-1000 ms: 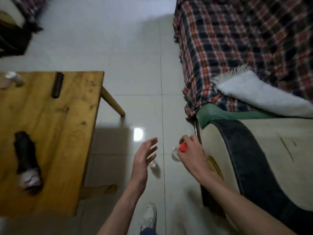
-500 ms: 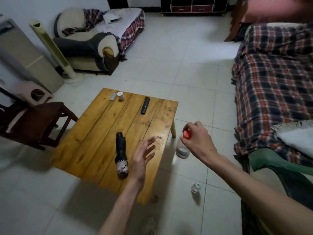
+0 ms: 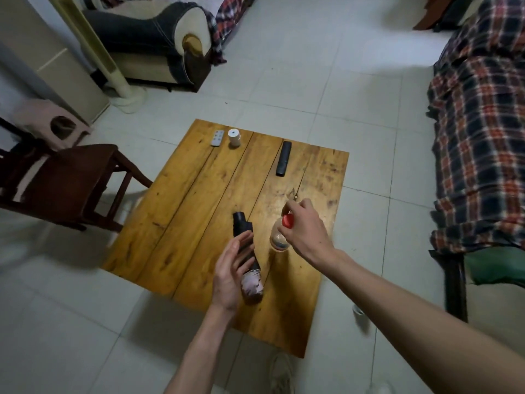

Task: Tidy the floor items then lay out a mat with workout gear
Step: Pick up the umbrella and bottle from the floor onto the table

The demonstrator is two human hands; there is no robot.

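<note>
My right hand (image 3: 305,233) grips a clear plastic bottle (image 3: 277,239) by its red cap, holding it just above the wooden table (image 3: 199,211), right of centre. My left hand (image 3: 231,275) hovers open over the table's near part, fingers apart, beside a folded black umbrella (image 3: 245,251) that lies on the wood. I cannot tell whether the hand touches the umbrella. A small clear object (image 3: 358,311) lies on the tiled floor to the right of the table's near corner.
On the table's far side lie a black remote (image 3: 283,158), a small white remote (image 3: 217,137) and a white cylinder (image 3: 234,137). A dark wooden chair (image 3: 65,180) stands left, a plaid-covered sofa (image 3: 480,132) right, an armchair (image 3: 159,38) and standing fan (image 3: 125,92) beyond.
My view swung from the floor beside the sofa up to the table. My right hand carried the bottle from beside the table to above it. My left hand moved over the umbrella.
</note>
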